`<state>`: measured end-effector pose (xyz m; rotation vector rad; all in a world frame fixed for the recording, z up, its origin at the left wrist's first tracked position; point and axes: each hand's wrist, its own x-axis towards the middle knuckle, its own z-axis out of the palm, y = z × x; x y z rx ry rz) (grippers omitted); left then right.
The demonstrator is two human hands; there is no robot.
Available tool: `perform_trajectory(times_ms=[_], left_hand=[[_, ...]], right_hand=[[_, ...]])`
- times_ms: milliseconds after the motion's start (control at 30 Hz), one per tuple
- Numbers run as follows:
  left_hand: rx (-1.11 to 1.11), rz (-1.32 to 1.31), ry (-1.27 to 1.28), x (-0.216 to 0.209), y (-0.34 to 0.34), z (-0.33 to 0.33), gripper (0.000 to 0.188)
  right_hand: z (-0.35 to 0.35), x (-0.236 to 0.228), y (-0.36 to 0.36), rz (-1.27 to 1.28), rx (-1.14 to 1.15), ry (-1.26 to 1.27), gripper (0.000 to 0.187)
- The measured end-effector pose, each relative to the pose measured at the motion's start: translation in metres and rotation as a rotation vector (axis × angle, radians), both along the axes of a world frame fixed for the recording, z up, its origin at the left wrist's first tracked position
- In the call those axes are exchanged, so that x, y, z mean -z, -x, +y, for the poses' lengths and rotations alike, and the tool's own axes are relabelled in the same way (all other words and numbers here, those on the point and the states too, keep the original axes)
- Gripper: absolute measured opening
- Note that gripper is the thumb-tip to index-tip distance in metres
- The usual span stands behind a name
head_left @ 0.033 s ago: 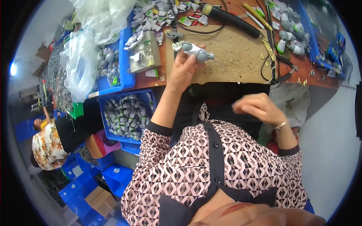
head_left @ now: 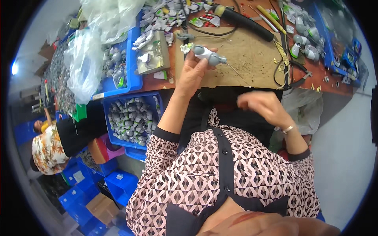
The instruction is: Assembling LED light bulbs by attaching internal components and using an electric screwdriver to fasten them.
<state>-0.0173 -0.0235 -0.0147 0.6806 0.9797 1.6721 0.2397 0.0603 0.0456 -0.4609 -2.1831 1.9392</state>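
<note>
My left hand [head_left: 191,74] is closed around a grey-and-white plastic piece [head_left: 208,55] with rounded grey ends, held over the front left of a brown board [head_left: 252,59]. A thin, pale cord [head_left: 237,71] runs from the piece's right end, down toward the board's front edge. My right hand [head_left: 264,105] hangs in front of the table edge, apart from the piece, its fingers bent and smeared by motion. Whether anything is between those fingertips does not show. Just past my left fingers is a small whitish part [head_left: 186,48].
A blue bin [head_left: 152,98] full of grey-and-white pieces stands below the table at left. Pliers [head_left: 301,74] and a thick black tube [head_left: 252,25] lie on the tabletop. A metal block [head_left: 157,59] sits left of the board. Another person [head_left: 51,147] is at far left.
My right hand has moved a little left and up. My left hand, with the plastic piece, appears slightly farther right and lower, as does the table.
</note>
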Motion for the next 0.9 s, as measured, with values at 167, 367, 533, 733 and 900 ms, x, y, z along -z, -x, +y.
perform_trajectory(times_ms=[167, 367, 533, 733, 900], left_hand=[[-0.107, 0.296, -0.041, -0.022, 0.001, -0.027, 0.067], [-0.243, 0.386, 0.012, -0.011, 0.015, -0.052, 0.063], [-0.319, 0.589, 0.115, -0.031, 0.012, -0.053, 0.042], [-0.315, 0.591, 0.055, -0.012, 0.007, -0.044, 0.035], [-0.758, 0.747, 0.000, -0.037, 0.003, -0.055, 0.037]], right_hand=[[0.034, 0.027, 0.087, 0.051, 0.307, 0.169, 0.035], [0.041, -0.001, 0.137, -0.125, 0.178, -0.617, 0.030], [0.008, -0.009, 0.141, 0.066, -0.111, -0.626, 0.051], [0.027, 0.015, 0.127, 0.045, 0.051, -0.357, 0.042], [0.025, 0.006, 0.121, 0.067, -0.094, 0.085, 0.043]])
